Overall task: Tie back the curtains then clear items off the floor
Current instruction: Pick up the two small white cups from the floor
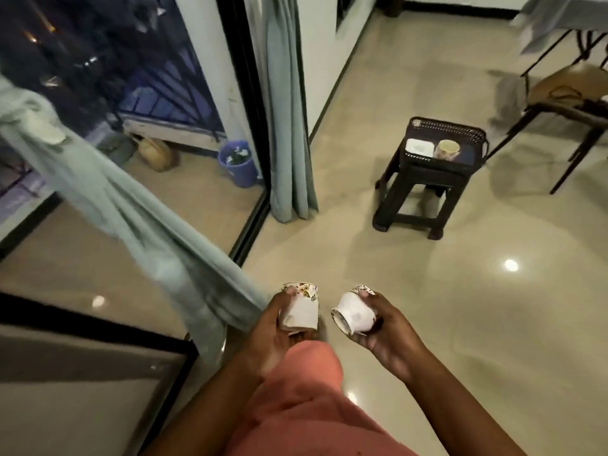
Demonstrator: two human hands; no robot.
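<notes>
No writing is legible anywhere. Glossy cream tiled floor [427,307]; soft pale-green curtains [131,205], one bunched and slanting across the glass. A dark stool [418,192] carries a perforated tray [450,126] with a mug [446,150]. The left hand [279,337] grips a floral cup [301,307]; the right hand [388,327] grips a white ceramic cup [353,315], above the floor.

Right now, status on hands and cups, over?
Left hand grips a cup. Right hand grips another cup. Tray on stool ahead, floor between bare.
</notes>
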